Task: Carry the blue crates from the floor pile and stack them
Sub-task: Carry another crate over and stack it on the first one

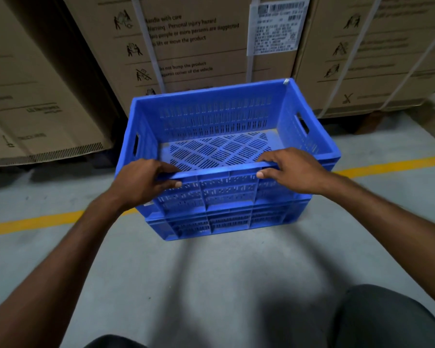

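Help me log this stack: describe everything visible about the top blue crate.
The top blue crate looks like moulded plastic, empty, with slotted walls and base and a handle cutout at each end. It is upright, atop a second blue crate. The left hand and right hand grip its near rim, thumbs outside.

Strapped cardboard boxes (199,46) stand beyond the left hand (141,182) — one with a white label (276,28), past the right hand (294,172) — and a yellow floor line (35,222) passes below both.
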Demonstrator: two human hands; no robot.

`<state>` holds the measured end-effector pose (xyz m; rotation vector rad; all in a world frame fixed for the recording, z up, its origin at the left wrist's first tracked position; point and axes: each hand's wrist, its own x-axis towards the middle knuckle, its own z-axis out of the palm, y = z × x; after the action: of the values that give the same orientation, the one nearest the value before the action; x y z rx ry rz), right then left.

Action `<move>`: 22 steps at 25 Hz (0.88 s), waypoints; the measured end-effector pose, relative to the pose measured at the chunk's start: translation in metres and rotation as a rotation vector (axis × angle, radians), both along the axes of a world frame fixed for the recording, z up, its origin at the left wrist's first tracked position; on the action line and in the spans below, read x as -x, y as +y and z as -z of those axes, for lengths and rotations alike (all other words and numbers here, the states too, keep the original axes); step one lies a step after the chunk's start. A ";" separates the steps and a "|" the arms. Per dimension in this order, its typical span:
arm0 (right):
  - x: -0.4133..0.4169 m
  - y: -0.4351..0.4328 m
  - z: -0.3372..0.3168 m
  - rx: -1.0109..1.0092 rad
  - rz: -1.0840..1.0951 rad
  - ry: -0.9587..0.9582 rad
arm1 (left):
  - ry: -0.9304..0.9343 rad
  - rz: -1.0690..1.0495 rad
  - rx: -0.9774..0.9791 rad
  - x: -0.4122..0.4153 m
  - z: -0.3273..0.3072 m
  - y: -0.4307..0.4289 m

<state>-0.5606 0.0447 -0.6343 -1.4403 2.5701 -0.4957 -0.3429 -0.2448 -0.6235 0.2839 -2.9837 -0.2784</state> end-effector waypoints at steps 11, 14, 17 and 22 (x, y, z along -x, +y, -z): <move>-0.005 0.000 -0.001 -0.028 -0.021 0.106 | -0.124 -0.031 -0.267 0.001 0.007 -0.013; -0.005 -0.003 -0.004 -0.080 -0.005 0.128 | -0.187 -0.088 -0.324 0.004 0.007 -0.015; -0.007 -0.009 -0.017 -0.306 0.002 0.052 | -0.249 -0.172 -0.271 -0.001 -0.003 -0.001; -0.034 -0.008 -0.082 -0.187 0.194 -0.156 | -0.099 -0.381 -0.554 -0.025 -0.077 0.044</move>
<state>-0.5270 0.0371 -0.5520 -1.0564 2.5636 -0.3647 -0.3180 -0.2009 -0.5468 0.9264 -2.7953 -1.0605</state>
